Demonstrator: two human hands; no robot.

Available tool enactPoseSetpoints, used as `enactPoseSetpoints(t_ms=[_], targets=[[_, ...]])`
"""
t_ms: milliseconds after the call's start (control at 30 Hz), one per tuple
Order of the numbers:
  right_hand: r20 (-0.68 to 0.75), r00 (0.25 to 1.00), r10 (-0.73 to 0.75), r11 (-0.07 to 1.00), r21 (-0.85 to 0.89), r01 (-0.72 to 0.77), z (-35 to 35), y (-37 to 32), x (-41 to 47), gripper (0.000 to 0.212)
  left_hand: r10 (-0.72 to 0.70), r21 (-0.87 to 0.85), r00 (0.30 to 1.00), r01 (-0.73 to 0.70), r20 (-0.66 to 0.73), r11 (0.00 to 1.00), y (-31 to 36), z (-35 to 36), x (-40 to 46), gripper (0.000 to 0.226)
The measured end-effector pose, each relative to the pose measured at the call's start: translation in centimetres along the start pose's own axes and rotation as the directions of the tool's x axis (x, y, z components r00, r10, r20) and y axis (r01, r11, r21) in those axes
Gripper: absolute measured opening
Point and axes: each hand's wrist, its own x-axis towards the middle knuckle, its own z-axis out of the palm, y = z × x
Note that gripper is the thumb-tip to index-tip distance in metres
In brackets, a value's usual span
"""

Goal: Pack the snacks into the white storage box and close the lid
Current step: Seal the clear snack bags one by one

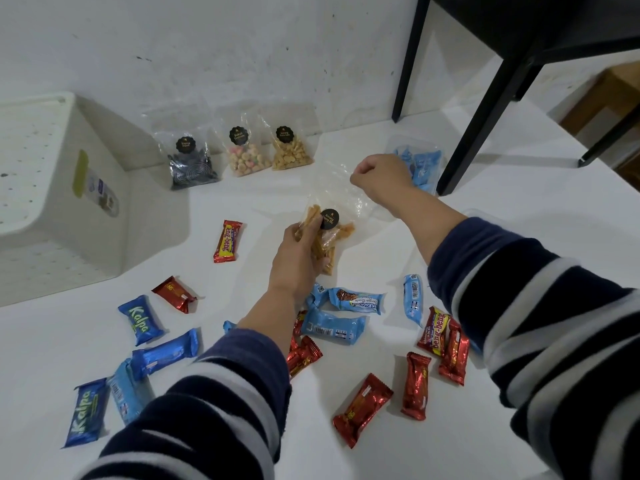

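Observation:
A clear bag of orange chips [334, 233] with a round black sticker is held up over the white floor between both hands. My left hand [300, 258] grips its lower filled part. My right hand [379, 176] pinches the bag's top edge. The white storage box [100, 188] stands at the left, its lid on top. Three more clear snack bags lean on the wall: dark rings [192, 164], pastel puffs [246, 157], nuts [291, 150]. Several wrapped bars lie scattered near me: red [362, 408], dark blue [140, 320], light blue [334, 327].
A clear tub of light blue packets [424, 164] sits behind my right hand. Black table legs [485, 109] stand at the right on the floor. The white wall [242, 46] closes the far side.

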Motion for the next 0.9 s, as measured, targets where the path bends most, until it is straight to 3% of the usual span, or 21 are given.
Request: enactPoseSetpoints(t_ms=[100,200,300,400,567,733,900], targets=[[0.027,1.0,0.009,1.0,-0.012,-0.009,0.1,-0.1,0.0,0.006,0.037,0.055,0.999,-0.037,-0.005,0.998,0.0,0.1,-0.1,0.075],[0.032,0.999,-0.007,1.0,-0.016,0.008,0.1,-0.5,0.1,0.016,0.022,0.05,1.0,-0.022,-0.004,0.999,0.0,0.1,-0.1,0.076],[0.014,0.999,-0.039,0.999,-0.02,0.039,0.2,-0.6,0.3,0.007,0.057,0.125,0.998,-0.056,-0.006,0.991,0.1,0.1,-0.2,0.079],[0.018,0.999,-0.037,0.998,-0.048,0.038,0.5,-0.6,0.4,0.004,0.034,0.08,0.999,-0.034,-0.005,0.996,0.0,0.3,-0.3,0.078],[0.023,0.999,-0.039,0.996,-0.082,0.041,0.8,-0.8,0.3,0.011,-0.01,0.011,1.0,0.01,0.002,1.0,-0.1,0.4,-0.2,0.073],[-0.016,0.998,-0.065,0.992,-0.111,0.063,1.0,-1.2,0.2,0.017,0.072,0.142,0.997,-0.071,-0.003,0.987,0.0,0.3,-0.4,0.077],[0.014,0.999,-0.035,0.991,-0.132,0.036,1.2,-1.6,0.2,0.026,0.075,0.158,0.997,-0.073,-0.002,0.985,0.0,0.3,-0.4,0.078]])
